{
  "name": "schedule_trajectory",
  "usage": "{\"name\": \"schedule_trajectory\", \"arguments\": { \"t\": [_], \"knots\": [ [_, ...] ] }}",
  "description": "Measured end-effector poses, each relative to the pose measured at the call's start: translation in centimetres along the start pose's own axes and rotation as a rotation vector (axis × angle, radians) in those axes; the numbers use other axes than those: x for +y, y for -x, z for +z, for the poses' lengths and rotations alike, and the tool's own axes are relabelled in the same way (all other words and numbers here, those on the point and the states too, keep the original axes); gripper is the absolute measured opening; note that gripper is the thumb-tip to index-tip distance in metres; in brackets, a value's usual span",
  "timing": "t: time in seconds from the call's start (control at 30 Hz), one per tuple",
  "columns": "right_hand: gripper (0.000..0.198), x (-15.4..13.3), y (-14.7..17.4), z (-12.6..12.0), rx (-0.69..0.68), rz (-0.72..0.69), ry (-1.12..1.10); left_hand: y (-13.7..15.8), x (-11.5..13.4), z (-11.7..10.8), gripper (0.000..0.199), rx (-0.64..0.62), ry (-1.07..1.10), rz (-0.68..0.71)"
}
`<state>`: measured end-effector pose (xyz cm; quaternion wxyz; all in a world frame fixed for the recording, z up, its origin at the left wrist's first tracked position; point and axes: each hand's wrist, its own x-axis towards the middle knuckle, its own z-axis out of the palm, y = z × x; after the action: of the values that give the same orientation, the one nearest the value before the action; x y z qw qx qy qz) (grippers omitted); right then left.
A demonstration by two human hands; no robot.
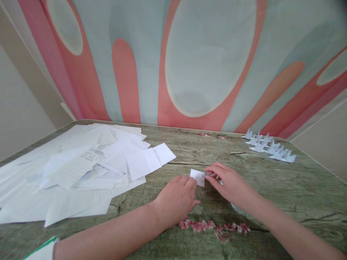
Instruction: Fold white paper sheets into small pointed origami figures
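Note:
A small folded piece of white paper [199,176] lies on the wood-patterned table between my hands. My left hand [177,196] rests at its left edge, fingers curled together and pressing on it. From the other side my right hand [226,182] pinches the paper's right edge between thumb and fingertips. The underside of the paper and the tips of my left fingers are hidden. Something pale shows partly beneath my right hand and wrist; I cannot make out what it is.
A spread pile of white paper sheets [94,162], some printed, covers the table's left side. Several folded white paper figures with upright points [271,146] stand at the back right. Pink blossoms are printed on the table [306,202]. A patterned backdrop [148,90] hangs behind it.

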<state>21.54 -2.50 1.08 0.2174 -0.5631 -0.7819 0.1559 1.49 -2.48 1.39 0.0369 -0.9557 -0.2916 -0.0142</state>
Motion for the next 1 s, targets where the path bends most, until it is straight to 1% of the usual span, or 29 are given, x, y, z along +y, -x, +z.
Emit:
{"name": "schedule_trajectory", "arguments": {
  "t": [0.13,0.23,0.37,0.43,0.53,0.6,0.7,0.83,0.93,1.0],
  "knots": [
    [0.007,1.0,-0.7,1.4,0.013,0.069,-0.143,0.0,-0.1,0.1,0.038,0.01,0.001,0.003],
    [0.009,0.9,-0.7,2.2,-0.002,0.089,-0.16,0.0,0.1,0.1,0.04,-0.002,0.003,0.007],
    [0.011,0.5,-0.5,2.2,-0.015,0.078,-0.156,0.2,0.1,0.0,0.042,0.007,0.025,0.004],
    [0.01,0.4,-0.4,2.0,-0.036,0.076,-0.179,0.5,-0.2,-0.1,0.039,0.011,0.073,0.007],
    [0.009,0.6,-0.4,1.6,-0.089,0.071,-0.225,0.7,-1.3,-0.6,0.027,0.023,0.188,0.027],
    [0.009,0.8,-0.4,1.4,-0.119,0.064,-0.247,0.7,-2.0,-1.0,0.024,0.028,0.27,0.04],
    [0.009,1.0,-0.4,1.3,-0.134,0.059,-0.258,0.5,-2.8,-1.2,0.019,0.026,0.364,0.005],
    [0.011,0.9,-0.5,1.1,-0.136,0.058,-0.265,0.2,-3.2,-0.4,0.014,0.099,0.488,-0.1],
    [0.012,0.8,-0.6,1.0,-0.135,0.062,-0.275,-0.2,-3.3,0.4,0.015,0.163,0.568,-0.12],
    [0.012,0.8,-0.6,1.0,-0.129,0.065,-0.271,-0.4,-3.3,0.7,0.012,0.183,0.585,-0.112]
  ]
}}
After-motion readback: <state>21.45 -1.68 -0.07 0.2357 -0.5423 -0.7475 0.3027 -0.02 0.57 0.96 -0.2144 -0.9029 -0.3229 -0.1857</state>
